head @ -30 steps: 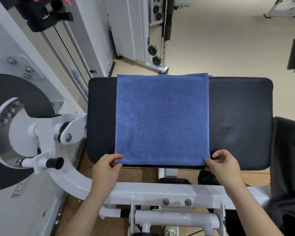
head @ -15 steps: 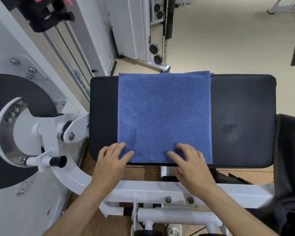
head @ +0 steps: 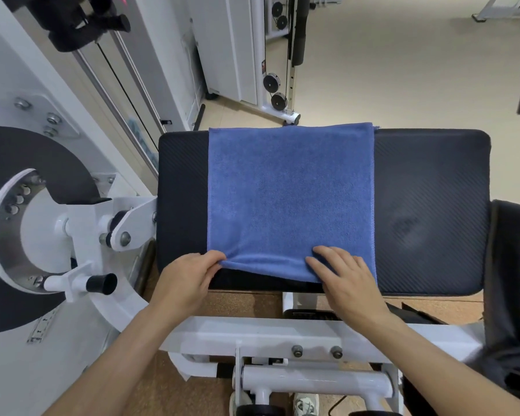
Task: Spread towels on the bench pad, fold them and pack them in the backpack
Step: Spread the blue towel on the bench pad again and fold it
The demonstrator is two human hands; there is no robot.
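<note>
Gym floor is pale beige vinyl [head: 403, 70] up top, with a white cable machine with black pulleys [head: 278, 91] parked just behind the bench. Off to the left sits a big round black-and-white pivot plate [head: 27, 235] with a black-capped adjustment pin [head: 101, 283] sticking out toward the pad, close to the left wrist but not touching it. A white steel frame [head: 282, 331] runs under both forearms, over a brown cork-looking mat [head: 243, 304]. On the right edge hangs some dark grey fabric [head: 511, 280]; honestly can't tell what it is. Now the main bit: the black ribbed bench pad [head: 427, 181] has a blue terry towel [head: 288, 190] spread flat across its middle, bare pad showing on both sides, and the towel's far edge sits right at the pad's far edge. The left hand [head: 186, 280] has thumb and fingers curled in, pinching the towel's near-left corner and lifting it a little off the pad, so that edge ripples. The right hand [head: 348, 280] lies flat with fingers straight, pressing down on the towel by its near edge, right of centre, gripping nothing.
</note>
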